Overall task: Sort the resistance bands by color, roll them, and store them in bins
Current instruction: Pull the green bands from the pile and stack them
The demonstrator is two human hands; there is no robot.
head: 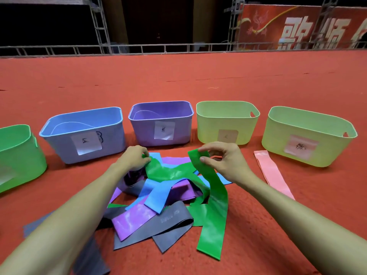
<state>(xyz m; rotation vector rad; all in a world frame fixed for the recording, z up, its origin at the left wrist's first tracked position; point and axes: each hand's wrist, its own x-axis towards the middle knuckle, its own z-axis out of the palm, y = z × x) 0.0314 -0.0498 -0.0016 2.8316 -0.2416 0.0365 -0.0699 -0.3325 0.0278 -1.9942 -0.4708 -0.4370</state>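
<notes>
grey bands [158, 229] lie nearest, at the tangled pile's 6 o'clock edge on the red floor [258, 245]. both hands pinch one green band [215, 205], left hand [135, 157] at 11 o'clock, right hand [220, 161] at 1 o'clock, likely freeing it for the green bin [17, 155] at 9 o'clock.

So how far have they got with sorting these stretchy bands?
Barely begun. Only the pink band lies apart, flat beside the right-hand bin; it isn't rolled. Right now the left hand and right hand each grip a green band lifted from the pile. The blue, purple, grey and green bands there remain mixed, unrolled, unstored.
</notes>
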